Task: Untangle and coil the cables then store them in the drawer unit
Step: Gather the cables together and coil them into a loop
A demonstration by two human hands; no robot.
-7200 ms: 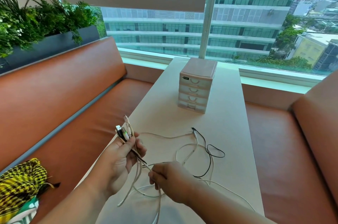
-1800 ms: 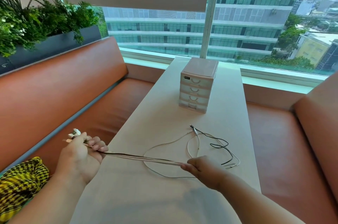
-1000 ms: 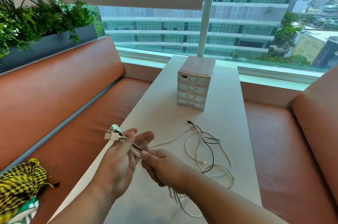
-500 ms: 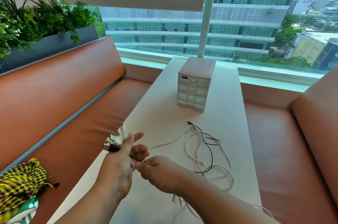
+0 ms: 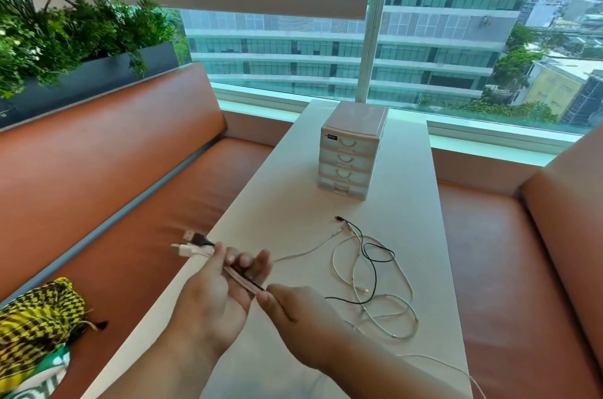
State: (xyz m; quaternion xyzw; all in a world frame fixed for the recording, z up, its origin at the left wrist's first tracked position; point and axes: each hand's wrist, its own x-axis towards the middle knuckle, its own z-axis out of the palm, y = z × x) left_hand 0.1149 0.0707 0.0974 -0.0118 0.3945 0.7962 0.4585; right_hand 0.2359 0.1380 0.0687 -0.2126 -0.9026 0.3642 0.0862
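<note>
Window-side booth, with a long white counter (image 5: 326, 203) running from the viewer toward the glass at 12 o'clock and orange bench seats (image 5: 130, 176) on either side. Nearest the viewer, at 6 o'clock, both hands met over the counter's near end. The left hand (image 5: 215, 294) lay palm up, its thumb pressing a gathered run of the cables (image 5: 243, 279) against half-curled fingers. The plug ends (image 5: 192, 243) therefore stuck out together toward 10 o'clock, past the counter edge. The right hand (image 5: 293, 310), just beside it at 4 o'clock, pinched the same run between thumb and forefinger where it left the left palm. This grip probably served to keep the plugs aligned while the strands were drawn straight and parted.

The rest of the cables, several white and one thin black, lay in loose overlapping loops (image 5: 368, 278) on the counter at 2 o'clock from the hands. They were not yet coiled, and their crossings could snag a pull. Farther off at 12 o'clock, well apart from the loops, stood the drawer unit (image 5: 350, 154). All its drawers were closed, so one would need opening before storage. A yellow-and-black cloth (image 5: 39, 317) lay on the left seat at 8 o'clock, and a planter (image 5: 81, 39) topped the seat back at 10 o'clock.
</note>
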